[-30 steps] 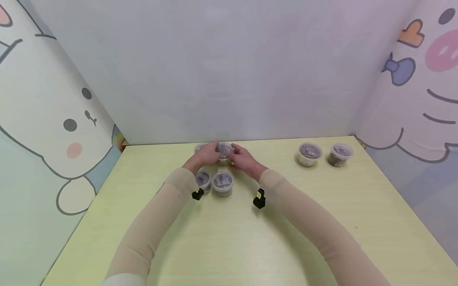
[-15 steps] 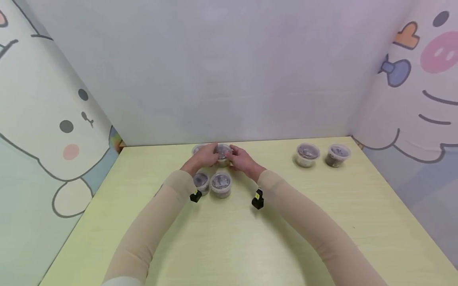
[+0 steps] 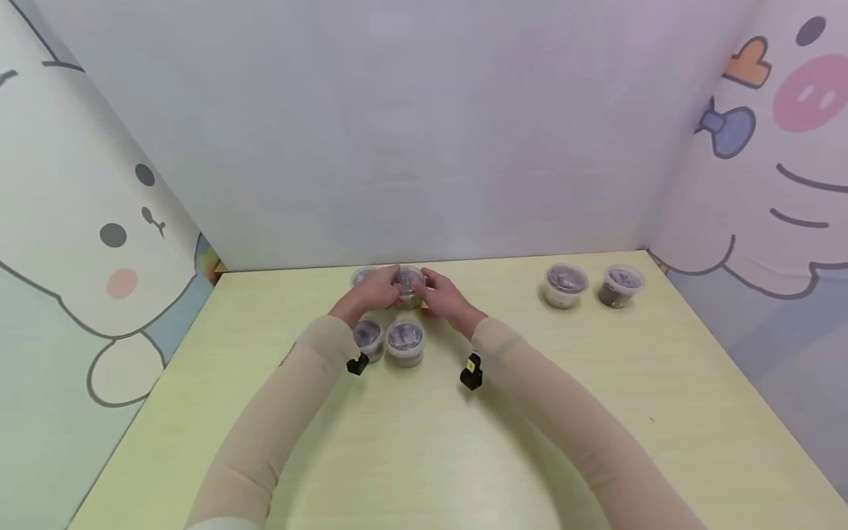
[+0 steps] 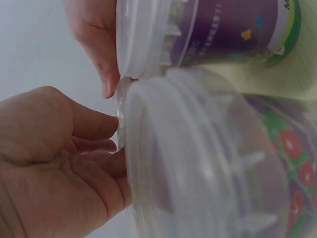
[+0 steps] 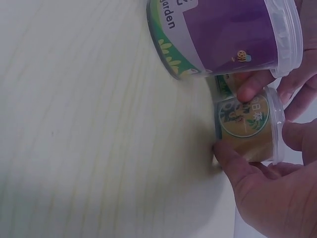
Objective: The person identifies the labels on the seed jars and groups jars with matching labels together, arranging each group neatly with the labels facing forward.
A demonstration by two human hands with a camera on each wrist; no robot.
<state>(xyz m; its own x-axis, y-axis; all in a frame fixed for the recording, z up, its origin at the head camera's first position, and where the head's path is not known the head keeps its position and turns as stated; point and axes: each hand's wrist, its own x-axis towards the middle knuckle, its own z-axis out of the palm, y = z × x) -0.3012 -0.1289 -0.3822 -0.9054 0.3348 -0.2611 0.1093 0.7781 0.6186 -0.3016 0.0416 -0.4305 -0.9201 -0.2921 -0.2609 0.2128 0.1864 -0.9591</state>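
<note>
Between the left hand [image 3: 377, 288] and right hand [image 3: 447, 297], both pinching its sides: 1 lidded, orange-labelled tub [image 5: 250, 136].

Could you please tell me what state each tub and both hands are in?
Held tub: upright, lid on
Back-left tub: mostly hidden, lid unclear
Front-left tub: upright, lid on
Front-right tub: upright, lid on
Pale tub: upright, lid on
Far-right tub: upright, lid on
Left hand: gripping held tub
Right hand: gripping held tub
</note>
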